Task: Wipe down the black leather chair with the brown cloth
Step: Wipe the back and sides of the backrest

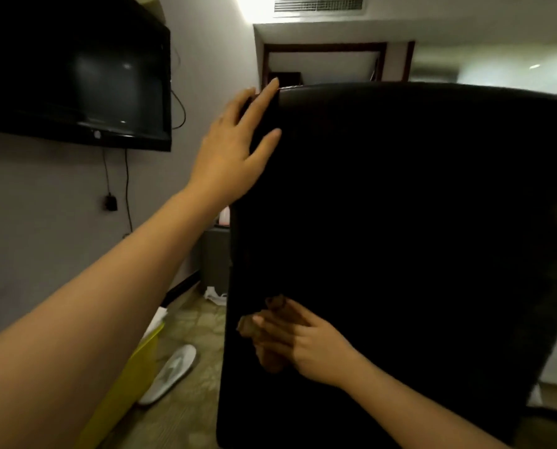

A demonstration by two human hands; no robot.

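Chair (416, 238), tall, stiff, slick-leathered and likely heavy, is filling the view from 12 to 5 o'clock while the left hand (235, 147) is bracing its top corner with fingers extended and the right hand (306, 345) is clutching the soft, bunched cloth (267, 338) against its back at 6 o'clock.

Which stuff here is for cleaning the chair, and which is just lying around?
For the job:
chair
brown cloth, held in the right hand
left hand, steadying the chair's top corner

Just lying about:
TV on the wall
white slipper on the floor
yellow bin
crumpled paper
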